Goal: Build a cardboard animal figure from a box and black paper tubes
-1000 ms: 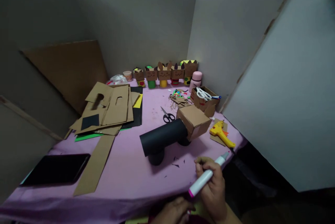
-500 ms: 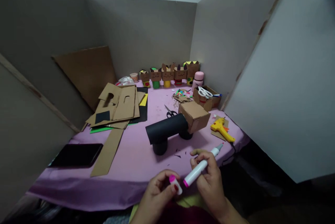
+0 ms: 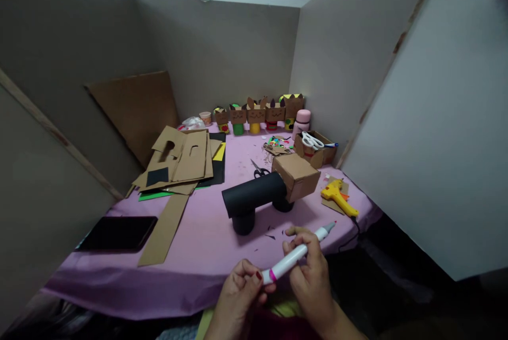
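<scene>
A white marker (image 3: 291,259) with a bare tip pointing away to the upper right lies in my right hand (image 3: 311,276), its fingers closed around the barrel. My left hand (image 3: 242,289) pinches the marker's cap (image 3: 266,276) at the barrel's rear end, where cap and barrel meet at a pink band. Both hands are in front of the table's near edge. Just beyond them stands a black paper tube figure (image 3: 256,194) on short round legs, with a plain cardboard box (image 3: 296,176) joined to its right end.
Yellow glue gun (image 3: 337,197) lies at right, its cord over the edge. Black scissors (image 3: 261,171) lie behind the tube. Cardboard sheets (image 3: 182,157) and a black tablet (image 3: 117,233) are at left. Cardboard-headed figures (image 3: 256,113) line the back, near a pink bottle (image 3: 302,122).
My hands have come together. The cap in my left hand, held apart from the marker before, now sits against its rear end.
</scene>
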### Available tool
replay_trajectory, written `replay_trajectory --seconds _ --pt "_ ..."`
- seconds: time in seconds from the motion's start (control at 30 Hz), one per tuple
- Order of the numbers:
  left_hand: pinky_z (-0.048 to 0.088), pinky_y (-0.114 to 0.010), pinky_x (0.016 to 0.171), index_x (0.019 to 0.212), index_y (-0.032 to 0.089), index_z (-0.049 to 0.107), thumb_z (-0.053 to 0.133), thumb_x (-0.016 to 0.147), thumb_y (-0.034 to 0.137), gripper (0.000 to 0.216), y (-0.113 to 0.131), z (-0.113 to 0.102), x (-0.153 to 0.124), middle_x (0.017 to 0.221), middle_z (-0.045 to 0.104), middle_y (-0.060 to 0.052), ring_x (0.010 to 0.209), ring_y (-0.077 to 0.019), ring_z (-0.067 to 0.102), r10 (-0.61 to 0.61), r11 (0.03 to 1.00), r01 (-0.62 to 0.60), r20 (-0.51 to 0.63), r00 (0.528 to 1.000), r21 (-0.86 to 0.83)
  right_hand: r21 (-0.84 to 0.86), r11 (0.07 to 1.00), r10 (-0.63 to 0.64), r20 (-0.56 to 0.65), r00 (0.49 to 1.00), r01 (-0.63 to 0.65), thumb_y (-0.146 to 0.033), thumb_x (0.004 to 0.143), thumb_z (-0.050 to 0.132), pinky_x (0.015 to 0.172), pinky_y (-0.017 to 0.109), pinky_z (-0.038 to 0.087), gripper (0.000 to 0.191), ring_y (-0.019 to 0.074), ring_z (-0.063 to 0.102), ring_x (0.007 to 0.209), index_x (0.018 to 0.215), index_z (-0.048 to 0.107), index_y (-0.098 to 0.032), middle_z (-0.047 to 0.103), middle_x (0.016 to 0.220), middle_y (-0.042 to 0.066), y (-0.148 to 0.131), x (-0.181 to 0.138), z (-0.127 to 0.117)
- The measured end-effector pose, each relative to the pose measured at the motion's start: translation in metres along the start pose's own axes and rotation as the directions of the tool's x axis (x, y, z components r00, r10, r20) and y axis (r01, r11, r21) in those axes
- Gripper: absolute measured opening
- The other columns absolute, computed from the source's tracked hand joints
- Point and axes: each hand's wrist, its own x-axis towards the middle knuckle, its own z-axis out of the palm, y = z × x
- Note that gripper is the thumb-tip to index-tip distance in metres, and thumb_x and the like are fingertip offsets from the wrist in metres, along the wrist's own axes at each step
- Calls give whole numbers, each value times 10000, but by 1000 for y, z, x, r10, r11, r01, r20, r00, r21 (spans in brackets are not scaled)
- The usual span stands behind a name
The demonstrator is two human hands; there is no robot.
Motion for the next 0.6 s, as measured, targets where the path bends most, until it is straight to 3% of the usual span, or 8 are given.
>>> replay_trajectory --seconds 0.13,0.27,0.43,0.6 --pt "351 -122 463 646 165 533 853 554 492 466 0 -1 1 514 635 17 461 -54 538 89 983 -92 24 996 161 -98 994 -51 -41 998 47 -245 922 473 720 357 494 46 231 638 868 897 437 -233 627 966 108 7 0 4" --pt "347 -171 457 704 176 541 724 680 591 454 2 -1 -1 527 590 31 433 -70 500 189 928 -195 52 981 317 -187 980 -74 -71 995 59 -277 932 469 685 374 489 72 263 622 878 924 419 -226 592 921 117 15 -4 10" --pt "253 -218 478 748 186 566 533 826 617 439 -1 -3 -3 569 410 59 500 -88 347 339 753 -351 129 932 556 -275 957 -118 -76 990 93 -273 927 466 675 395 492 119 296 608 905 990 387 -209 565 906 125 16 -9 19" --pt "281 -262 525 745 200 581 453 860 619 452 0 -4 -6 586 441 31 531 -128 374 429 637 -421 157 890 646 -274 957 -108 -24 994 98 -240 921 449 674 403 486 102 281 602 868 997 386 -215 558 960 134 18 -10 22"
